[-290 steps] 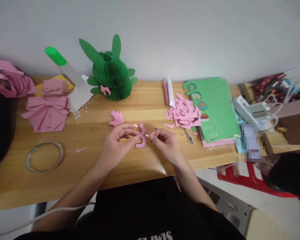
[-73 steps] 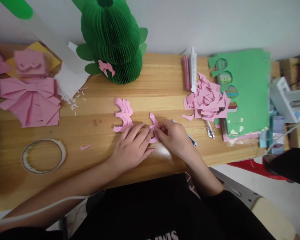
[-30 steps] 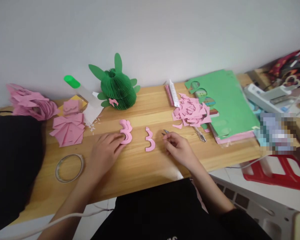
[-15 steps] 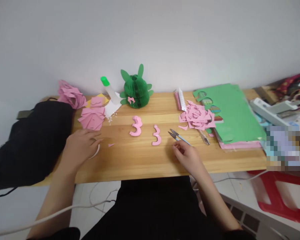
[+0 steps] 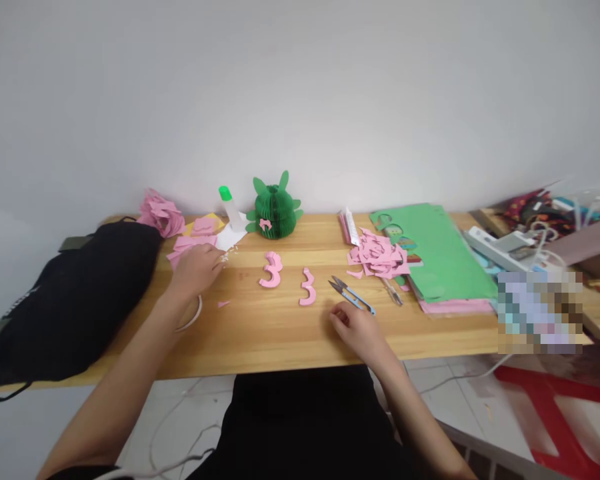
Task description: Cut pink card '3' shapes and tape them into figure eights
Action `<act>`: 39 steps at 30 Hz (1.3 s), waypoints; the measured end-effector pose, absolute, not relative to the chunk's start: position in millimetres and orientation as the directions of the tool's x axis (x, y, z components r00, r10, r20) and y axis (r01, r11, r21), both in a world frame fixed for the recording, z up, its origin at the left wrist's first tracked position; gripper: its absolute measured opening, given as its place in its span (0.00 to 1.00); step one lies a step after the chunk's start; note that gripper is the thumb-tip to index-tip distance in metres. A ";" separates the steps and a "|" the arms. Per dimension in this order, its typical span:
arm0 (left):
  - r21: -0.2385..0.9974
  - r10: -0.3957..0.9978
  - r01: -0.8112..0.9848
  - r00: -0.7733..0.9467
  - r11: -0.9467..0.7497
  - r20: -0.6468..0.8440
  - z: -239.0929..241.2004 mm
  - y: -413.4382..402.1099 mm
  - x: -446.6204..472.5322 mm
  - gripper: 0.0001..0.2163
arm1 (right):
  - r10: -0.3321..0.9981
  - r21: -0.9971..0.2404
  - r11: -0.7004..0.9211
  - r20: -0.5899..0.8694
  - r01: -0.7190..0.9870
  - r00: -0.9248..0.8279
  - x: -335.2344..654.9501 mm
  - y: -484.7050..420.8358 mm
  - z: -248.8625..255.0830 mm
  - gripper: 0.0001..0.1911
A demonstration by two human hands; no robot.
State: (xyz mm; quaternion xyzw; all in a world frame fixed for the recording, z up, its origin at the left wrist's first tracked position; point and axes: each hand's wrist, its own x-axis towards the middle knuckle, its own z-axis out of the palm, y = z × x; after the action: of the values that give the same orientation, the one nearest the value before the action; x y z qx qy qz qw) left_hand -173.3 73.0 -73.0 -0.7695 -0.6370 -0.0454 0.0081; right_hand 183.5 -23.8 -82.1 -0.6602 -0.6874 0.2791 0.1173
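My left hand (image 5: pixel 199 268) reaches over the folded pink paper (image 5: pixel 183 248), fingers stretched toward small white scraps (image 5: pixel 226 257). Its fingertips are partly hidden, and I see nothing held in it. A roll of tape (image 5: pixel 197 315) lies under the left wrist. Low over the table, my right hand (image 5: pixel 359 329) has its fingers curled, with nothing visible in them. Just beyond it lie blue-handled thread snips (image 5: pixel 353 295). Between the hands are a stack of pink scalloped paper pieces (image 5: pixel 271 272) and a second such piece (image 5: pixel 307 288).
A green honeycomb paper figure (image 5: pixel 276 213) stands near the wall beside a green-capped glue bottle (image 5: pixel 233 212). Pink paper scraps (image 5: pixel 380 253), a pen (image 5: pixel 393 292) and green sheets (image 5: pixel 440 257) lie right. A black bag (image 5: pixel 85 303) covers the left end; a power strip (image 5: pixel 495 252) sits far right.
My left hand has moved forward and right, from beside the tape roll onto the folded pink paper. My right hand has drawn slightly back from the snips. The view has tilted upward.
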 end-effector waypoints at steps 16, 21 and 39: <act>-0.023 0.983 1.000 -0.013 0.018 0.184 -32.6 94.7 -194.4 0.14 | 0.979 -0.335 -0.118 -0.195 0.935 0.054 208.1 -4.5 -74.1 0.22; -0.042 0.989 0.993 -0.109 0.114 0.098 -20.6 100.3 -204.3 0.17 | 0.977 -0.341 -0.103 -0.213 0.934 0.029 212.1 -1.4 -75.9 0.23; 0.153 0.985 0.987 0.067 -0.042 -0.156 -46.1 24.3 -213.1 0.08 | 0.991 -0.368 -0.072 -0.128 0.927 0.026 216.1 -3.4 -88.2 0.21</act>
State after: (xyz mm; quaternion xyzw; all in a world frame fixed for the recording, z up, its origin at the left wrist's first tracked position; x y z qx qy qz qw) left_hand -213.1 24.3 -46.1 -0.7219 -0.6832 0.0043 -0.1098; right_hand 216.1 -3.4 -88.2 -0.7105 -0.6750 0.1766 0.0913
